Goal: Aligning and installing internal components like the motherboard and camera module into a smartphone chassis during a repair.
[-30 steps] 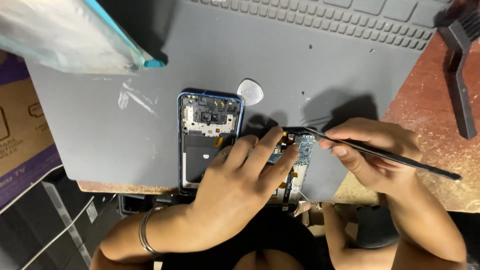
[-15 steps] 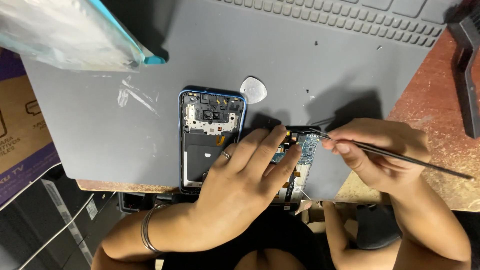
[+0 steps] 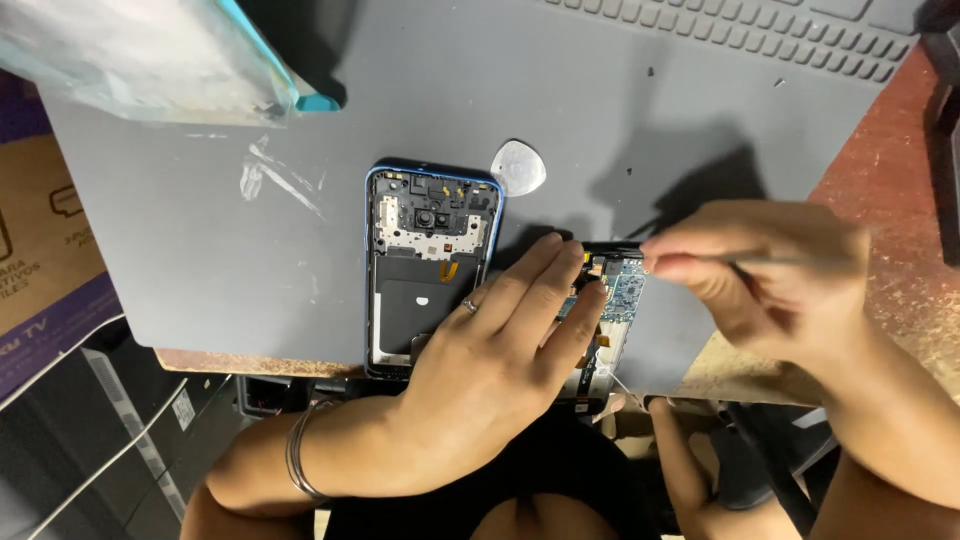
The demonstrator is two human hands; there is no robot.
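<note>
My left hand [image 3: 500,350] lies flat over a second opened phone [image 3: 612,300], its fingers pressing the blue circuit board down on the grey work mat [image 3: 250,250]. My right hand [image 3: 770,270] pinches a thin dark tool [image 3: 615,246] whose tip rests at the top edge of that board. Left of my fingers lies an opened phone with a blue frame [image 3: 432,250], back cover off, camera and black inner plate showing. A grey triangular pick [image 3: 518,167] sits just above it.
A translucent plastic bag with a teal edge [image 3: 150,60] lies at the mat's top left. A ridged parts tray [image 3: 760,30] runs along the mat's far edge. Reddish tabletop [image 3: 900,200] shows at right. A cardboard box [image 3: 40,240] stands at left, below the table.
My right hand has swung up and inward, so the tool now points left along the board's top edge instead of sticking out to the right. My left hand stays on the board.
</note>
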